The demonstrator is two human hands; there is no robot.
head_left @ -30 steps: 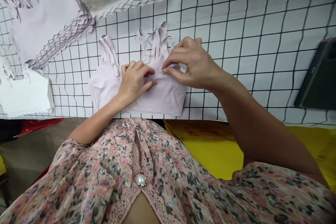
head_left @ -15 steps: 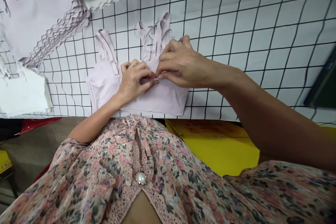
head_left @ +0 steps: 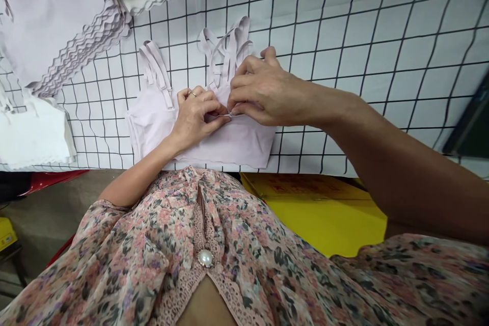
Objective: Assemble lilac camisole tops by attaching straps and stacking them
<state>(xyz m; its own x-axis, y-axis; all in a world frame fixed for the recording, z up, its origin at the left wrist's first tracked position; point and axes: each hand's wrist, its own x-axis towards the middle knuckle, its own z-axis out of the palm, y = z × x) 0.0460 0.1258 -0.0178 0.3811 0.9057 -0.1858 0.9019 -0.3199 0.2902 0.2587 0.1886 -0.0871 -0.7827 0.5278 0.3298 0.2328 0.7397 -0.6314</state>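
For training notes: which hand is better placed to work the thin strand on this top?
Probably the right hand: its fingers pinch the strand, while the left hand lies on the top.

The left hand (head_left: 193, 122) and right hand (head_left: 269, 94) pinch a thin metal pin (head_left: 231, 115) on a lilac strappy top (head_left: 244, 142) lying on the gridded surface (head_left: 344, 112).

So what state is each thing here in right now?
Left hand: pinching the top's front, near the pin.
Right hand: pinching the same fabric, fingers curled.
Pale pink strappy top: lying flat, straps spread.
Thin metal pin: lying sideways between both hands.
Cut fabric stack: piled, scalloped edges fanned out.
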